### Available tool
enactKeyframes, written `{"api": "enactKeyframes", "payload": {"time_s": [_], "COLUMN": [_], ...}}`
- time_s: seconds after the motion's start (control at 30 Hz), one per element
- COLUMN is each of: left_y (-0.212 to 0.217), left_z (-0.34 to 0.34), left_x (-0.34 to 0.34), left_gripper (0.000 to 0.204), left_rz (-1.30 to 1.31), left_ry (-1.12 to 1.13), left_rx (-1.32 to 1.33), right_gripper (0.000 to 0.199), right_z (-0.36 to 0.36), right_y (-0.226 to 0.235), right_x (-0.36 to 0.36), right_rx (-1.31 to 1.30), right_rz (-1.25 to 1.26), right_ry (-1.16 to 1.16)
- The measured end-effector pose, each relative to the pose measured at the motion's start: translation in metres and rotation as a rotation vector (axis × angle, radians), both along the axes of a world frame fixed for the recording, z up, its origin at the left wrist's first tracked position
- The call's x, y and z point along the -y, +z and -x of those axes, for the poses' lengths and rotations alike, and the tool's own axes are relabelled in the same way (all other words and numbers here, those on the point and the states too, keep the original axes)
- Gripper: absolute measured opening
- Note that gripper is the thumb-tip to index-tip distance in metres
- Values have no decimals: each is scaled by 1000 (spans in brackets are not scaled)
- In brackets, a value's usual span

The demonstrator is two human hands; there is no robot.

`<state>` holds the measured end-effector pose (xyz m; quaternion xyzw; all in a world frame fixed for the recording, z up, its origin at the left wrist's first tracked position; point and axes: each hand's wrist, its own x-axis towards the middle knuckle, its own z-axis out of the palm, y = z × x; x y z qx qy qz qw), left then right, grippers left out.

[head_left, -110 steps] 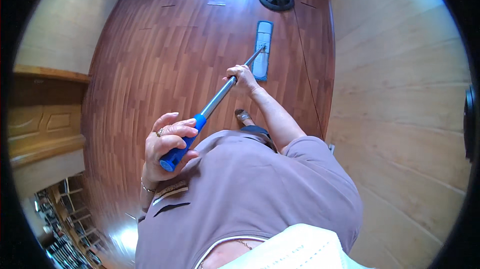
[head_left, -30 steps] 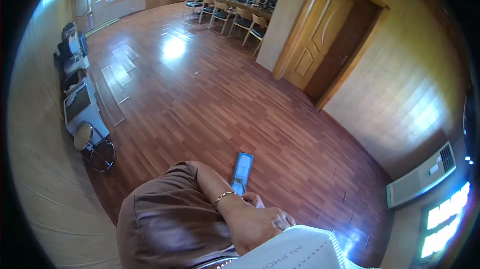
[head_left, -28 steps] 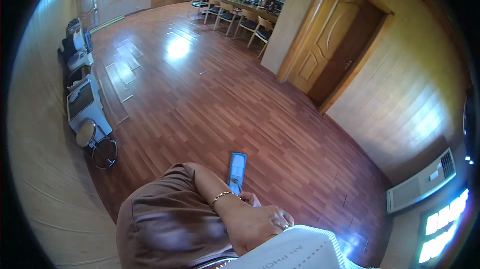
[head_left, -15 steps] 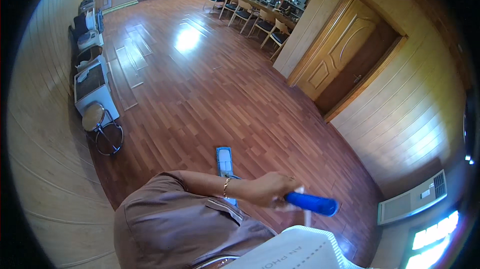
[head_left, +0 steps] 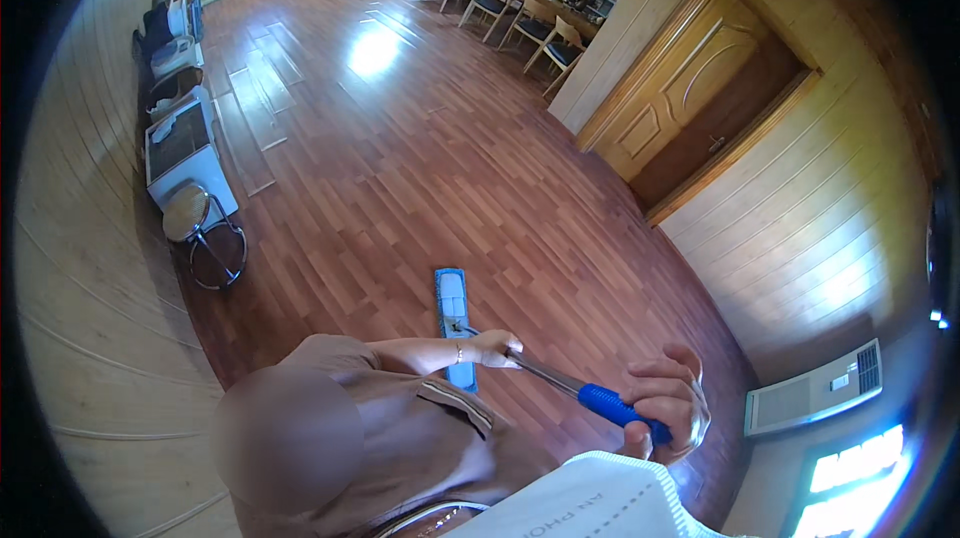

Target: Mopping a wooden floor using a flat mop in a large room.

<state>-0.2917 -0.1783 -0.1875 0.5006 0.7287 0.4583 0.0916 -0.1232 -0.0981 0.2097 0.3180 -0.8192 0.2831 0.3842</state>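
Observation:
A flat mop with a long blue pad (head_left: 452, 288) lies on the wood floor ahead of me. Its metal pole (head_left: 545, 372) slants back toward my lower right and ends in a blue grip (head_left: 605, 404). My left hand (head_left: 494, 348), with a gold bracelet at the wrist, is closed round the pole partway down. Fingers of my right hand (head_left: 672, 400) curl round the end of the blue grip, covering its tip. A white sheet-like thing with a stitched edge (head_left: 600, 498) hides part of the lower view.
A round stool (head_left: 187, 213) and a white cabinet (head_left: 215, 193) stand along the left wall. Chairs (head_left: 537, 26) line a long desk at the far right. A wooden door (head_left: 690, 88) and a white wall unit (head_left: 812, 393) are on the right.
My left hand has moved farther down the pole, away from the blue grip. My right hand has come into clear view, round the grip. The mop pad sits slightly higher in view.

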Motion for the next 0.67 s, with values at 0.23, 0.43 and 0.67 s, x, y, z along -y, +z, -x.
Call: {"api": "enactKeyframes", "payload": {"time_s": [0.23,0.43,0.67], "left_y": [1,13,-6], "left_z": [-30,-55,-108], "left_x": [15,48,101], "left_gripper": [24,22,22], "left_rz": [-38,9,66], "left_ry": [91,184,357], "left_rx": [-26,-22,4], "right_gripper": [24,28,34], "right_z": [-16,-13,-19], "right_y": [1,-7,-49], "right_x": [-11,-20,-31], "right_rx": [-68,-82,73], "right_rz": [-114,108,299], "right_ry": [178,345,594]}}
